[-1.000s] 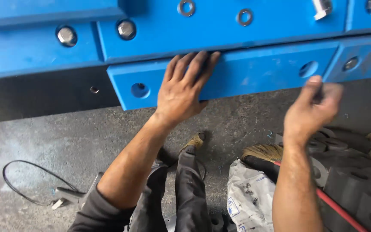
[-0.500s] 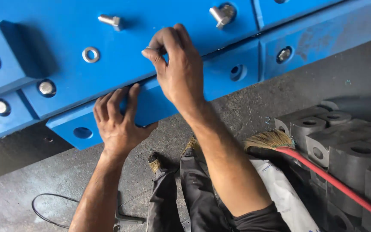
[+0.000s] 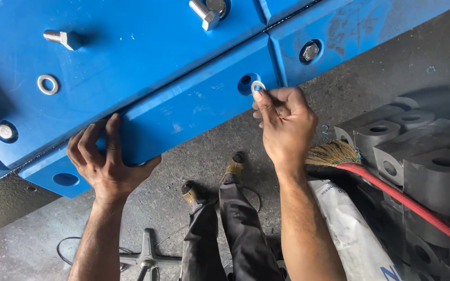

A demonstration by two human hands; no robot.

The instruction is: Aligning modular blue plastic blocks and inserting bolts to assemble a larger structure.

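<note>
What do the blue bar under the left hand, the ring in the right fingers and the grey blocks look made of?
Blue bar: looks like moulded plastic or painted metal, matte with scuffs; cannot tell which. Washer, pinched by the right hand: bright silvery metal, likely steel. Grey blocks: dull, cast-looking, maybe rubber or plastic. Left hand grips the bar's edge.

Small silver washer point(image 3: 258, 86) at hole point(image 3: 246, 81) in long blue block point(image 3: 183, 112).

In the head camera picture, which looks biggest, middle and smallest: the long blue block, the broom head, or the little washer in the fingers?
1. long blue block
2. broom head
3. washer, pinched by the right hand
</note>
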